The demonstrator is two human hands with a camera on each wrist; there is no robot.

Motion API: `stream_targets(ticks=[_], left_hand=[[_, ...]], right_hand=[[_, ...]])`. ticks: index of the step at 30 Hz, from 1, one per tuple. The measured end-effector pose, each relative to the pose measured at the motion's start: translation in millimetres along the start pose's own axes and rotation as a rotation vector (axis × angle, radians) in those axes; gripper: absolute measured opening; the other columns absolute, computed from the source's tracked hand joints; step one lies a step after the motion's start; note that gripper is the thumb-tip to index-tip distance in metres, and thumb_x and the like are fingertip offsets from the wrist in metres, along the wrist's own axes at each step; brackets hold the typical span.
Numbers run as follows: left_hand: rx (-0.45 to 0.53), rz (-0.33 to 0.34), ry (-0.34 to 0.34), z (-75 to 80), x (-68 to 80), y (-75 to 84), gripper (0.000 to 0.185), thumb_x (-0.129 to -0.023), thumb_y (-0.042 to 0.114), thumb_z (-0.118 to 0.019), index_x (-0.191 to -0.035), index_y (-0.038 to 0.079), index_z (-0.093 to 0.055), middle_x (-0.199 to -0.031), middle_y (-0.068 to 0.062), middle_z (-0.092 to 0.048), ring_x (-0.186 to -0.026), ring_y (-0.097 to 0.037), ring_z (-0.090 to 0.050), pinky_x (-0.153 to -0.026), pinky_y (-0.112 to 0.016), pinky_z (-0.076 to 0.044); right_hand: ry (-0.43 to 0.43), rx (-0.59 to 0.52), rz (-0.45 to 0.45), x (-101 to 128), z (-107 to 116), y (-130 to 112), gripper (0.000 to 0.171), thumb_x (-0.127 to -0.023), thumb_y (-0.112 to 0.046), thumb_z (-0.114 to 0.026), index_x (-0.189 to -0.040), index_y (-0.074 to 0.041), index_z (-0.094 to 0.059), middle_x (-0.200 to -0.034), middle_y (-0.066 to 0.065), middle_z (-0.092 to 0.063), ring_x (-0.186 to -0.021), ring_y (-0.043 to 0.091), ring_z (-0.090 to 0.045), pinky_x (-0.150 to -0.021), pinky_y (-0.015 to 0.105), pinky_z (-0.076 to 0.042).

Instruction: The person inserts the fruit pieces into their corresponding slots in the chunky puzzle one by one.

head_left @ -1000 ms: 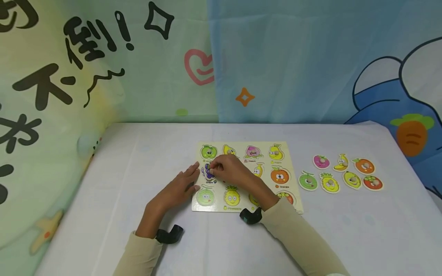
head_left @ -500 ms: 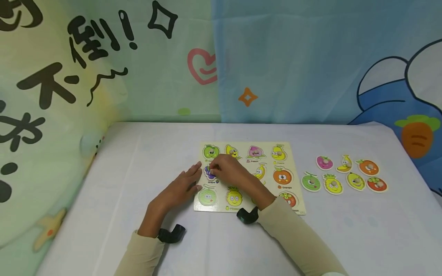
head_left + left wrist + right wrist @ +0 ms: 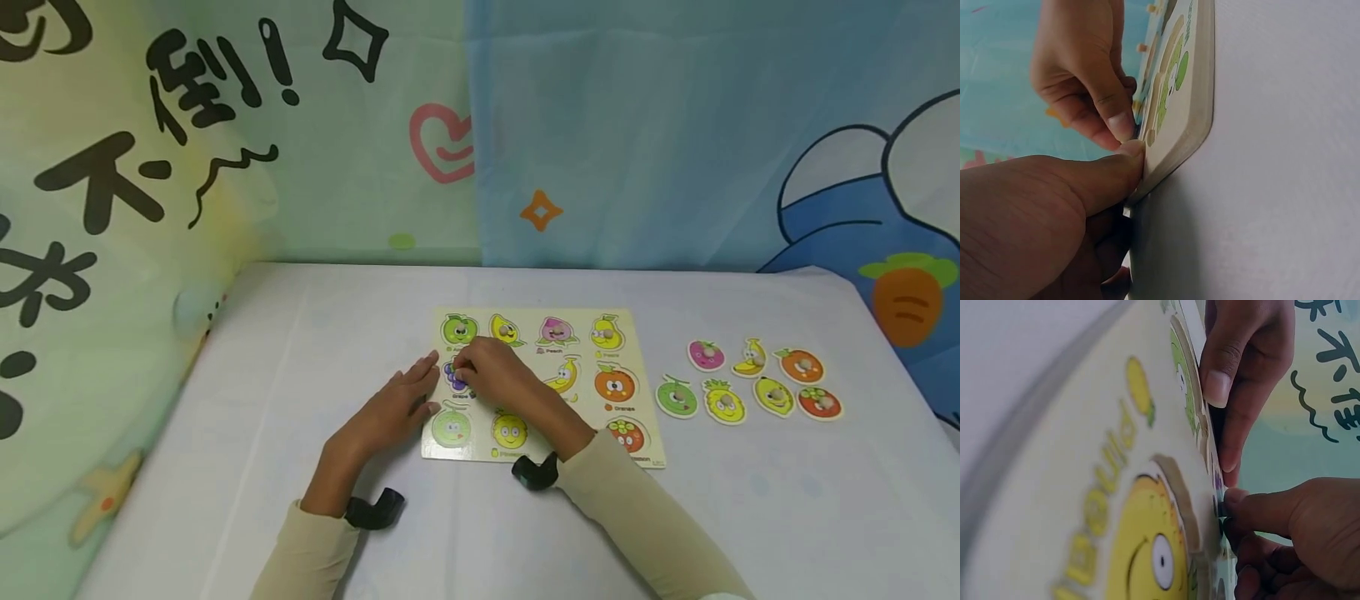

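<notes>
A cream wooden peg-puzzle board [image 3: 585, 333] with printed fruit lies at mid-table. At its left side, the thumb and fingertips of my right hand [image 3: 498, 371] pinch the purple grape puzzle piece [image 3: 451, 377], which sits over the grape spot and is partly hidden by the fingers. My left hand [image 3: 382, 417] rests along the board's left edge with fingers extended. In the left wrist view its thumb [image 3: 1107, 178] touches the board's edge, close to the right fingertips. The right wrist view shows the pineapple recess [image 3: 1147, 544] near the camera.
Several loose fruit pieces lie right of the board, among them a green melon [image 3: 677, 398], a pineapple [image 3: 724, 404], a banana [image 3: 750, 358] and an orange [image 3: 800, 366]. Apple [image 3: 459, 330] and peach [image 3: 557, 332] pieces sit in the top row. A printed curtain [image 3: 600, 125] hangs behind.
The head view has shifted slightly, so the whole scene sits a little further right. My right hand stays at the grape piece and my left hand at the board's edge.
</notes>
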State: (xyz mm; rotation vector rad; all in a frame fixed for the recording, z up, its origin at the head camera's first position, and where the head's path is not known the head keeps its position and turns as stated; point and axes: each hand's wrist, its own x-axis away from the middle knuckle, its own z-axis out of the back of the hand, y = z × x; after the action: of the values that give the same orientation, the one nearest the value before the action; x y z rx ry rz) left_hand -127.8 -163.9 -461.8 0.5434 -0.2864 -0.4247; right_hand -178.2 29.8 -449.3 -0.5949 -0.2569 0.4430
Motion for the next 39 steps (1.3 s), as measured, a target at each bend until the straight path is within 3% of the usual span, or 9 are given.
stream_targets(ticks=[17,26,39], left_hand=[[-0.023,0.009,0.0,-1.1,2.3,1.6,0.057,-0.098,0.019,-0.06,-0.147,0.0,-0.037,-0.159,-0.004,-0.02,-0.145,-0.021,-0.02,-0.117,-0.045,-0.018],[-0.023,-0.005,0.002,-2.0,0.1,1.6,0.058,-0.098,0.019,-0.059,-0.148,0.0,-0.036,-0.159,-0.004,-0.019,-0.145,-0.022,-0.019,-0.117,-0.046,-0.018],[-0.024,0.03,-0.011,-0.5,0.5,3.2,0.061,-0.098,0.021,-0.06,-0.149,0.003,-0.034,-0.16,-0.001,-0.017,-0.146,-0.019,-0.016,-0.118,-0.041,-0.015]], right_hand=[[0.006,-0.103,-0.002,10,4,6,0.021,-0.096,-0.008,-0.061,-0.114,-0.008,-0.073,-0.11,0.003,-0.068,-0.103,0.015,-0.06,-0.091,0.032,-0.049],[0.133,-0.218,-0.037,25,23,23,0.022,-0.097,-0.01,-0.06,-0.115,-0.008,-0.072,-0.101,0.002,-0.067,-0.077,0.014,-0.056,-0.065,0.028,-0.048],[0.289,-0.252,-0.133,68,65,78,0.024,-0.097,-0.013,-0.062,-0.118,-0.005,-0.071,-0.108,0.008,-0.068,-0.082,0.021,-0.055,-0.07,0.034,-0.047]])
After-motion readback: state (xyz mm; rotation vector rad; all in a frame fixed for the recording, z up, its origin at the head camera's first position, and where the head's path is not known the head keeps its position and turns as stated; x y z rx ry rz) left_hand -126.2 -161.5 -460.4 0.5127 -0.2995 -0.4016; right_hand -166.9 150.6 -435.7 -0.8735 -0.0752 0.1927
